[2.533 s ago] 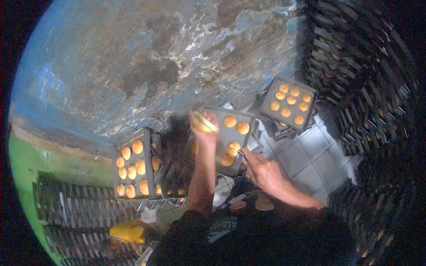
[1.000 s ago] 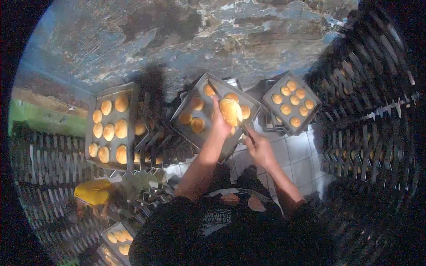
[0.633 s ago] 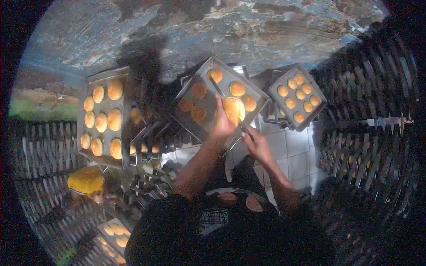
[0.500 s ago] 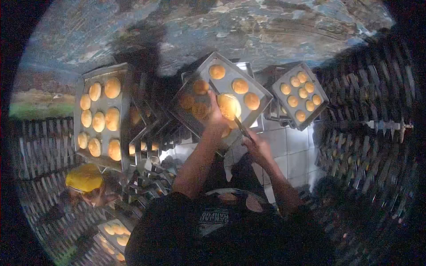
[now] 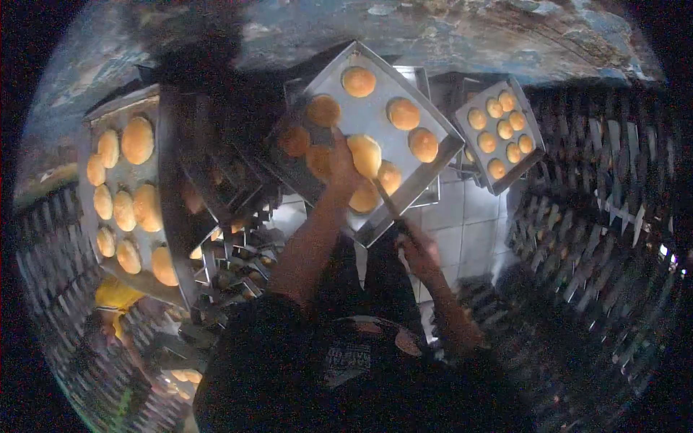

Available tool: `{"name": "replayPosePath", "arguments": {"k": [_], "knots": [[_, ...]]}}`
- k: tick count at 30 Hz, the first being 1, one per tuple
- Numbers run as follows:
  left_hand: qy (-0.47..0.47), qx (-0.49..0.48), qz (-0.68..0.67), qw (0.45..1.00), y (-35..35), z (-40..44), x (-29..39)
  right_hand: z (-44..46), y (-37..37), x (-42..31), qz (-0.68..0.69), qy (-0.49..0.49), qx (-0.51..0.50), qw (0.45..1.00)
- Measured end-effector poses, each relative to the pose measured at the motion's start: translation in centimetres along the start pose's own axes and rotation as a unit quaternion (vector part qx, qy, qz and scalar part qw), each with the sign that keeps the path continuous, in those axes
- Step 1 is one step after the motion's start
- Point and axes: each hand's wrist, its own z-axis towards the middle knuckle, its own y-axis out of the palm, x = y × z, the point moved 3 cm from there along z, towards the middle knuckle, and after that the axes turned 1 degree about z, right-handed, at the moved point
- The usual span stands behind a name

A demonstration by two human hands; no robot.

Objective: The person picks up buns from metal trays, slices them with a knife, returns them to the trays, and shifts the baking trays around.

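My left hand (image 5: pixel 345 169) is closed around a round golden bun (image 5: pixel 365 156), held above the large metal tray (image 5: pixel 426 180) in front of me. Gripped in my right hand (image 5: pixel 420 254) is a long thin knife (image 5: pixel 393 207), its far end reaching up to the lower side of that bun. Whether the blade is inside the bun or only against it, I cannot tell. Several browned buns lie on the tray, among them one at its far corner (image 5: pixel 359 82) and one at the right (image 5: pixel 423 144). My left forearm and hand hide part of the tray.
At the left stands another tray of buns (image 5: pixel 168 289), and a smaller one (image 5: pixel 538 137) stands back right. Dark tray stacks (image 5: pixel 216 155) are beside me. A person in a yellow cap (image 5: pixel 115 294) is at lower left. Pale tiles (image 5: pixel 462 209) cover the floor.
The view has shifted, so the trays appear larger and the left one farther left. The bun and knife stay together in my hands. The person at lower left has changed posture, an arm now extended.
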Motion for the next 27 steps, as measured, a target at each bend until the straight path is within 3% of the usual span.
{"name": "replayPosePath", "arguments": {"k": [1, 3, 4, 6, 8, 10, 11, 12, 14, 16, 18, 19, 23, 26, 27], "knots": [[0.020, 0.013, 0.044, 0.999, -0.7, 1.7, -0.7, -1.8, -0.7, 0.7, -0.018, 0.133, -0.016, 0.991], [0.075, 0.040, 0.250, 0.964, -2.4, 4.7, -2.1, -5.2, -1.6, 3.4, -0.024, 0.117, 0.025, 0.993], [0.100, 0.059, 0.391, 0.913, -2.8, 5.4, -2.1, -6.4, -1.9, 3.9, -0.026, 0.094, 0.065, 0.993], [0.135, 0.065, 0.673, 0.724, -2.8, 4.8, -1.8, -7.8, -2.0, 4.5, 0.035, 0.065, 0.117, 0.990], [0.174, 0.077, 0.776, 0.602, -1.3, 2.6, -1.3, -8.7, -2.8, 4.3, 0.099, 0.030, 0.171, 0.980], [0.223, 0.105, 0.666, 0.704, -0.6, 1.3, -4.3, -9.3, -3.3, 5.0, 0.155, 0.142, 0.120, 0.970], [0.262, 0.130, 0.537, 0.791, -0.8, 0.5, -6.0, -9.7, -3.1, 6.2, 0.159, 0.141, 0.125, 0.969], [0.267, 0.125, 0.537, 0.790, -1.5, 0.4, -7.9, -10.1, -2.6, 8.3, 0.143, 0.144, 0.140, 0.969], [0.148, -0.054, 0.602, 0.783, -1.9, 0.1, -12.2, -11.1, -3.0, 9.2, 0.128, 0.145, 0.162, 0.968], [0.184, -0.027, 0.601, 0.777, -0.4, -1.4, -10.9, -11.7, -3.9, 7.8, 0.197, 0.188, 0.114, 0.956], [0.047, -0.155, 0.524, 0.836, -0.8, -1.7, -10.6, -12.8, -4.5, 8.5, 0.196, 0.152, 0.129, 0.960], [0.049, -0.156, 0.526, 0.834, -1.8, -1.7, -10.8, -13.4, -4.7, 8.9, 0.196, 0.117, 0.141, 0.963], [0.084, -0.189, 0.647, 0.734, -5.3, -0.1, -12.4, -14.5, -5.1, 11.6, 0.168, 0.073, 0.171, 0.968], [0.108, -0.191, 0.699, 0.681, -4.4, -1.8, -10.9, -12.2, -4.5, 12.4, 0.113, 0.094, 0.105, 0.984], [0.124, -0.187, 0.720, 0.657, -3.9, -2.3, -10.2, -10.5, -4.4, 9.7, 0.056, 0.037, 0.095, 0.993]]}}
